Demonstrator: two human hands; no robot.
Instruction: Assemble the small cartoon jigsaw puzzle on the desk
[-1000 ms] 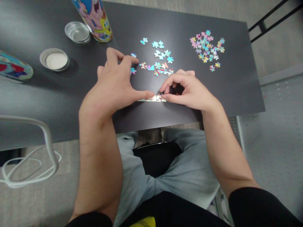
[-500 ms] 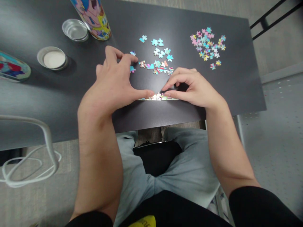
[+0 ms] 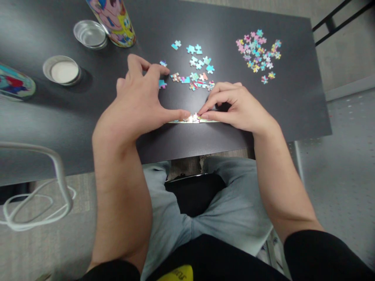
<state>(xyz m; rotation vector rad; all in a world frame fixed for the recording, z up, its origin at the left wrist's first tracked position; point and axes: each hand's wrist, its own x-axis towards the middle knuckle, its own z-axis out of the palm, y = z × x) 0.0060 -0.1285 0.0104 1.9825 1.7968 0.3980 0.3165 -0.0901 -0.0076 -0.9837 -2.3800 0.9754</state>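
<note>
A strip of joined jigsaw pieces lies along the near side of the dark table, its glare hiding the print. My left hand is spread over the table, its thumb tip resting on the strip and its other fingers reaching away beside loose blue pieces. My right hand has thumb and forefinger pinched together at the strip's right part, on a puzzle piece there. Both hands cover parts of the strip. Beyond them lies a loose group of mostly blue pieces.
A heap of pink, yellow and blue pieces lies at the far right. At the left stand a cartoon-printed can, a metal lid, a round tin with white inside and another printed can. A white cable hangs at left.
The two strip parts between my hands look closer together, the right hand having shifted slightly left. The whole view has drifted a little. My left hand keeps its spread pose.
</note>
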